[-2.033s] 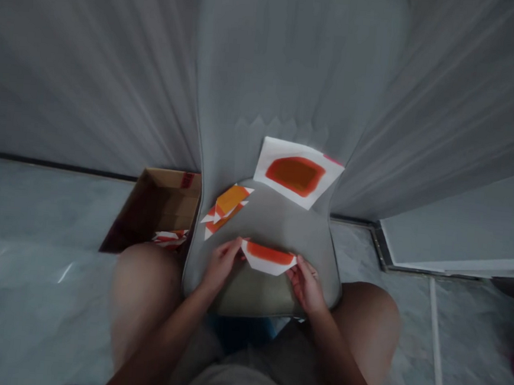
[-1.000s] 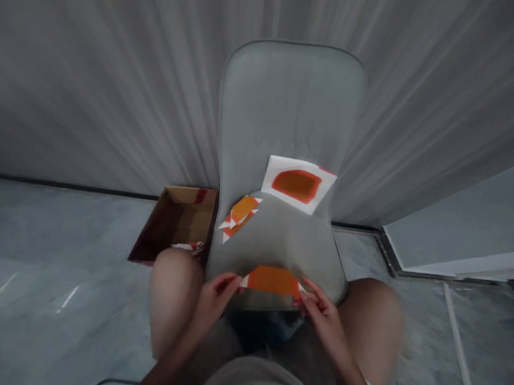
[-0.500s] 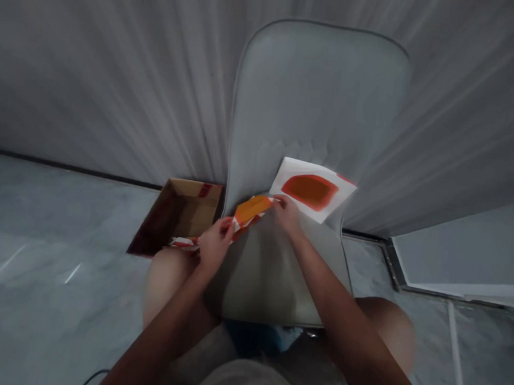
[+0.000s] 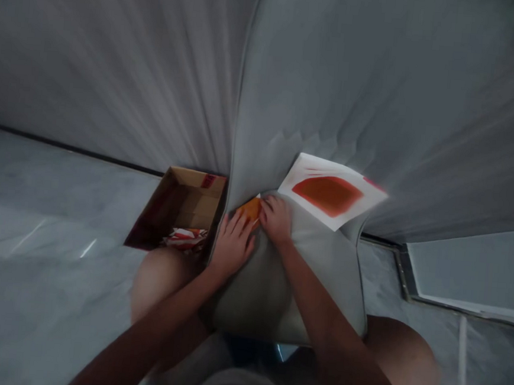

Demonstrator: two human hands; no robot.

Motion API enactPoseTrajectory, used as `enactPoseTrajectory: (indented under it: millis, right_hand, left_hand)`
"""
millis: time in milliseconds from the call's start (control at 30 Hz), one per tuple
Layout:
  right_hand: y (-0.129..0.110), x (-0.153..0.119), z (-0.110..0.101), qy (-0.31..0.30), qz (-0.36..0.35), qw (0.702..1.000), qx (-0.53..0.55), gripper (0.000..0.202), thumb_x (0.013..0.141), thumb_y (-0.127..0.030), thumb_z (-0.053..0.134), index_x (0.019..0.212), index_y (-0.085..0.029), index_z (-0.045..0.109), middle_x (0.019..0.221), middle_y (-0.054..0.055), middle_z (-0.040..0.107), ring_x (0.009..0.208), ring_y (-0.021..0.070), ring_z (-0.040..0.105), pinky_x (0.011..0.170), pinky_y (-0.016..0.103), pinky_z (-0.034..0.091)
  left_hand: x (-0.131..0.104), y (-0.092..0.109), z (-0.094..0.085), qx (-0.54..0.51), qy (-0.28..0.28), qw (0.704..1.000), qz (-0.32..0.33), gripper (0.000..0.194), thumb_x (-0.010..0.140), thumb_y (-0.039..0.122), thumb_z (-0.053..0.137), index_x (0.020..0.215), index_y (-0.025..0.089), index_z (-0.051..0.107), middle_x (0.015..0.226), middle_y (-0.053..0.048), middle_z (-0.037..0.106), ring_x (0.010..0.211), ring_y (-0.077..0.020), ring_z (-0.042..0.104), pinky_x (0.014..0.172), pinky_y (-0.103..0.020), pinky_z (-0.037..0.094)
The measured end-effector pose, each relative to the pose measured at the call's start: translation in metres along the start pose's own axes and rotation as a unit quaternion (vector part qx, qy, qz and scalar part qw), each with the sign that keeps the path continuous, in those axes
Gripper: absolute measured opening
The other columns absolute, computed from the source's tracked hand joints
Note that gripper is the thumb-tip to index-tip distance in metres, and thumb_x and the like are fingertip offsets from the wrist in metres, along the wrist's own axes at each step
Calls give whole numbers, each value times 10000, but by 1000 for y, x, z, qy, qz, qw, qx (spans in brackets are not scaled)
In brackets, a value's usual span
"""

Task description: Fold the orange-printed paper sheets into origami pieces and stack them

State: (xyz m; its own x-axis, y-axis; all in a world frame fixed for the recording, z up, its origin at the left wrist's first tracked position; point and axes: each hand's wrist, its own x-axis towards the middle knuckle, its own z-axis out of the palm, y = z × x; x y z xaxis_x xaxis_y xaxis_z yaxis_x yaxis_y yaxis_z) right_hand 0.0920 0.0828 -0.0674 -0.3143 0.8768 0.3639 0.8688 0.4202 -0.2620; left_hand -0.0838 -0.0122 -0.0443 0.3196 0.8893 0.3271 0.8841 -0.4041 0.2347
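Note:
On the grey chair seat lies a small folded piece of orange paper [image 4: 250, 207], partly covered by my hands. My left hand [image 4: 234, 244] rests over its lower left part, palm down, fingers stretched out and a little apart. At the right end of the paper, the bent fingers of my right hand [image 4: 277, 219] hold its edge. Just beyond my right hand, a white sheet [image 4: 337, 224] with a large orange-red printed shape leans where the seat meets the backrest.
The grey chair [image 4: 275, 301] stands between my knees, against a grey curtain [image 4: 115, 74]. An open cardboard box [image 4: 193, 208] sits on the floor to the left, with red-and-white crumpled paper [image 4: 186, 238] at its near side. A pale panel [image 4: 477, 269] is at the right.
My left hand has gone from pinching the orange strip to lying flat over it. The paper is now down on the seat, with less showing. The view has moved closer to the chair.

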Motion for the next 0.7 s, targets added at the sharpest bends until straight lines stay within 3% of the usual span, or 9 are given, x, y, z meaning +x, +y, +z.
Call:
enactPoseTrajectory:
  millis: [200, 333, 500, 700]
  right_hand:
    - [2, 1, 4, 6, -5, 1000, 18, 409, 1028, -230, 467, 1341, -123, 707, 1382, 165, 693, 1309, 296, 591, 1190, 478, 400]
    - [-2, -3, 1, 10, -31, 999, 19, 493, 1052, -279, 438, 1476, -80, 592, 1529, 182, 587, 1444, 300, 514, 1253, 499, 349]
    - [-7, -9, -5, -53, -135, 989, 32, 546, 1086, -374, 410, 1541, -94, 522, 1617, 159, 495, 1541, 284, 403, 1305, 501, 286]
    - [-7, -8, -8, -108, -132, 985, 21, 558, 1103, -403, 379, 1542, -88, 519, 1639, 157, 462, 1551, 290, 387, 1319, 505, 255]
  left_hand:
    - [-3, -3, 10, -7, -46, 999, 6, 674, 1054, 450, 472, 1632, 124, 359, 1651, -167, 433, 1567, -302, 361, 1306, -528, 247]
    - [-6, -3, 9, 2, -42, 999, 11, 672, 1049, 456, 477, 1621, 116, 379, 1676, -172, 388, 1577, -309, 340, 1312, -532, 230]
    - [-6, 0, 6, 19, -55, 998, 16, 622, 1028, 457, 502, 1562, 139, 486, 1695, -165, 353, 1590, -340, 301, 1302, -552, 237]
    - [-7, 0, 10, 18, -56, 998, -6, 671, 1021, 469, 501, 1587, 111, 444, 1701, -180, 329, 1587, -347, 308, 1300, -549, 240]
